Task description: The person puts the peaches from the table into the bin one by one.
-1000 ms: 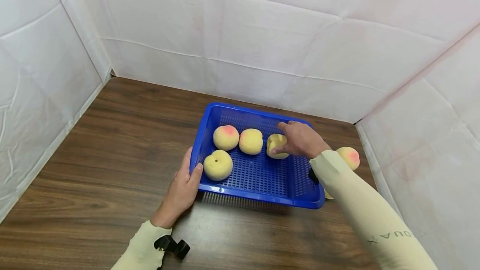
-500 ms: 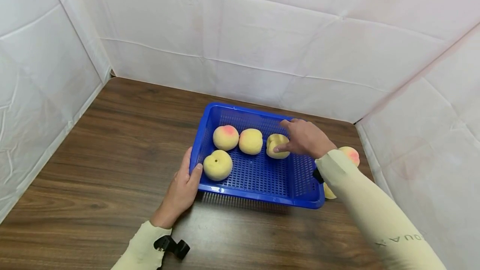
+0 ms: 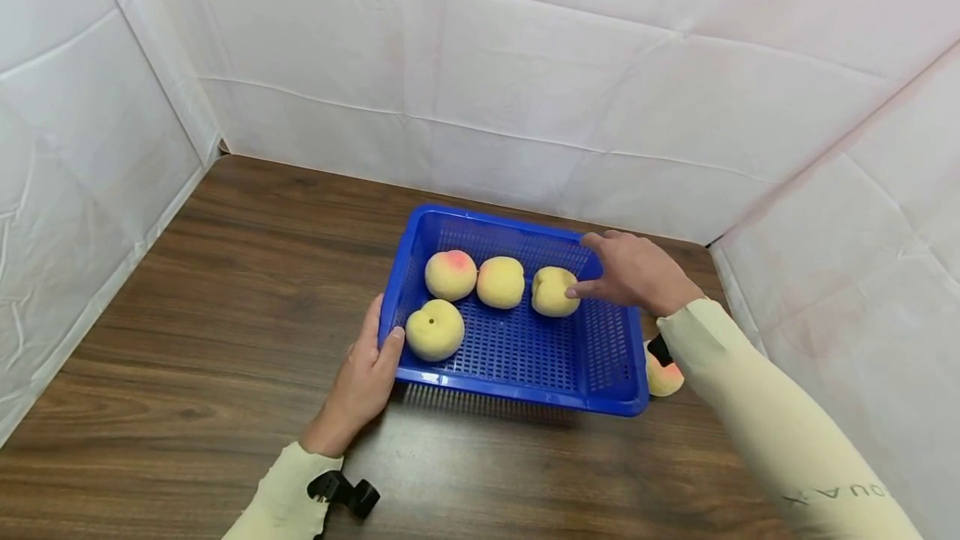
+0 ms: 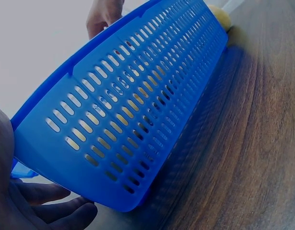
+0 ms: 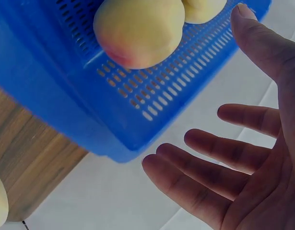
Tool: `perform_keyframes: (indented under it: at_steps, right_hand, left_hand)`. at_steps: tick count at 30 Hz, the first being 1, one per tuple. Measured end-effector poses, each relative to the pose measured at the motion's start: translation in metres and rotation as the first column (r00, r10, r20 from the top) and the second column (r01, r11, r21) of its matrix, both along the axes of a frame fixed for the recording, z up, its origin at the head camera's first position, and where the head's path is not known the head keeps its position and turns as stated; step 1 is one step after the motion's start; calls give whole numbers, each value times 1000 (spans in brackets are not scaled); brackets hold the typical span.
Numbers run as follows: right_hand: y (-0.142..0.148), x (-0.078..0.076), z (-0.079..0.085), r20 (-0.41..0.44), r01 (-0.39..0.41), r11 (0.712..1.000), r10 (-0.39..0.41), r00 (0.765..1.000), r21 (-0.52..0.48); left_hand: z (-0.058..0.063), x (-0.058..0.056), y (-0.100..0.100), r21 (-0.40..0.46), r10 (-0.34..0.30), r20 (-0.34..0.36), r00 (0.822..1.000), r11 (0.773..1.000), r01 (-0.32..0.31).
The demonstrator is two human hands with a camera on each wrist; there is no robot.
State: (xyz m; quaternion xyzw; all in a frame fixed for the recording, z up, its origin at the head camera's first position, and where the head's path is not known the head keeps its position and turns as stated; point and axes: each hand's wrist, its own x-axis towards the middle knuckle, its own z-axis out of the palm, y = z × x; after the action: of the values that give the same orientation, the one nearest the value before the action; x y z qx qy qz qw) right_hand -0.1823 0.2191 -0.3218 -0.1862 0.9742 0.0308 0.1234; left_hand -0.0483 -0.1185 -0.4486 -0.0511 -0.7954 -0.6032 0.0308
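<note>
A blue plastic basket (image 3: 517, 398) with slotted walls stands on the table, holding several yellow peaches blushed with pink. My left hand (image 3: 367, 373) grips its left rim, thumb over the top and fingers outside; the left wrist view shows those fingers (image 4: 75, 213) beneath the rim. Over the basket's right side hovers my right hand (image 3: 630, 273), fingers spread and holding nothing. Nearest to it is the rightmost peach (image 3: 551, 292), which in the right wrist view appears as a large peach (image 5: 140, 31) apart from the fingers. Another peach (image 3: 447, 275) sits at the back left of the basket.
Outside the basket on the right, a peach (image 3: 663, 375) lies on the brown wooden table (image 3: 225, 315), partly hidden by the sleeve and basket. White sheeting (image 3: 480, 65) walls in the back and both sides.
My right hand has drawn away from the rightmost peach, moving right and slightly up with its fingers spreading. That peach stays in the basket. The left hand keeps its hold on the rim.
</note>
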Motion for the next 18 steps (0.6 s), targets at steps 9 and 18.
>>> perform_keyframes:
  at_steps: [9, 18]
  right_hand:
    - [19, 7, 10, -34, 2, 1000, -2, 999, -13]
    - [49, 13, 16, -60, 29, 997, -33, 998, -70]
  left_hand:
    - [1, -2, -1, -17, 3, 2, 1000, 1000, -3]
    - [0, -3, -2, -34, 10, 14, 1000, 999, -9]
